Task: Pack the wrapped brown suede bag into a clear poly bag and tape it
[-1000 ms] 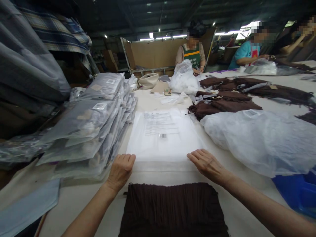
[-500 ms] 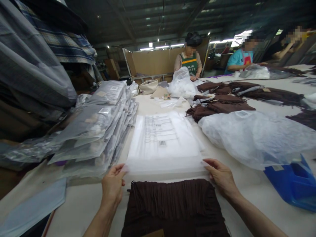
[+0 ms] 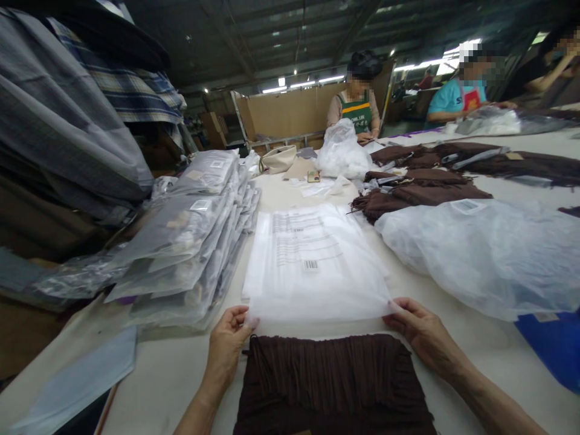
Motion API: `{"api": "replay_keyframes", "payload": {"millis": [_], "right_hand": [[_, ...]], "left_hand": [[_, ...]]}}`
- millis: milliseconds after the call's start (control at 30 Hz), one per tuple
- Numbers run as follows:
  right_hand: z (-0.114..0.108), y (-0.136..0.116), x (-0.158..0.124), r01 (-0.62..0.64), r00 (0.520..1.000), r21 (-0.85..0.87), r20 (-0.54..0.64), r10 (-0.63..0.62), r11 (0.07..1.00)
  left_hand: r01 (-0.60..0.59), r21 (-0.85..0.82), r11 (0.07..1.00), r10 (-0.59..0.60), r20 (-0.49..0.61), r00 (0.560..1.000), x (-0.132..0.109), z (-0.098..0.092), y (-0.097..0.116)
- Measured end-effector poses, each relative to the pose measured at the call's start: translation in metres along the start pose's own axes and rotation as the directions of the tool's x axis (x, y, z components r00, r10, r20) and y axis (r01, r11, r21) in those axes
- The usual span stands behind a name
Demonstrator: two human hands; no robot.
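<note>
A folded dark brown garment [image 3: 333, 380] lies on the table right in front of me. Just beyond it is a flat clear plastic bag [image 3: 312, 266] printed with text and a barcode, on top of a thin pile of such bags. My left hand [image 3: 229, 344] pinches the bag's near left corner. My right hand [image 3: 419, 335] pinches its near right corner. The bag's near edge is lifted a little, just above the garment's far edge.
A slanting stack of bagged garments [image 3: 194, 241] stands to the left. Crumpled clear plastic [image 3: 484, 254] and more brown garments [image 3: 421, 193] lie to the right, with a blue bin [image 3: 555, 344] at the table's right edge. Two people [image 3: 357, 103] work across the table.
My hands went from resting on the bag pile to pinching the top bag's near corners, and its near edge has come up toward the garment.
</note>
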State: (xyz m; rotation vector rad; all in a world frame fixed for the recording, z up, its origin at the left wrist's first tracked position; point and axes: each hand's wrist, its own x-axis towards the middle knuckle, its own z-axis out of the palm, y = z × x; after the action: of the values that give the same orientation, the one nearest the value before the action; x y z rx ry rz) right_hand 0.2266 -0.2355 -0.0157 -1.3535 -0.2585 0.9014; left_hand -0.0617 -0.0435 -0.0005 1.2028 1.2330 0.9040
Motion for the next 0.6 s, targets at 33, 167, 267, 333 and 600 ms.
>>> {"api": "replay_keyframes", "payload": {"millis": [33, 167, 267, 333, 600], "right_hand": [[-0.001, 0.0, -0.005, 0.001, 1.0, -0.067, 0.014, 0.0, 0.998], [-0.002, 0.002, -0.029, 0.17, 0.985, -0.542, 0.082, -0.149, 0.823], [-0.001, 0.004, -0.045, 0.19, 0.974, -0.713, 0.05, -0.221, 0.674], [-0.001, 0.005, -0.051, 0.158, 0.976, -0.744, 0.019, -0.216, 0.649], [-0.001, 0.008, -0.064, 0.062, 0.989, -0.736, -0.044, -0.139, 0.675]], "left_hand": [[-0.001, 0.058, 0.998, 0.001, 0.006, 1.0, -0.003, -0.001, -0.002], [-0.023, 0.307, 0.951, 0.029, -0.018, 0.999, -0.017, -0.007, -0.008], [-0.007, 0.499, 0.866, 0.04, -0.056, 0.998, -0.029, -0.011, -0.01], [0.033, 0.556, 0.831, 0.02, -0.09, 0.996, -0.036, -0.013, -0.011], [0.195, 0.591, 0.783, -0.112, -0.175, 0.978, -0.051, -0.023, -0.011]]}}
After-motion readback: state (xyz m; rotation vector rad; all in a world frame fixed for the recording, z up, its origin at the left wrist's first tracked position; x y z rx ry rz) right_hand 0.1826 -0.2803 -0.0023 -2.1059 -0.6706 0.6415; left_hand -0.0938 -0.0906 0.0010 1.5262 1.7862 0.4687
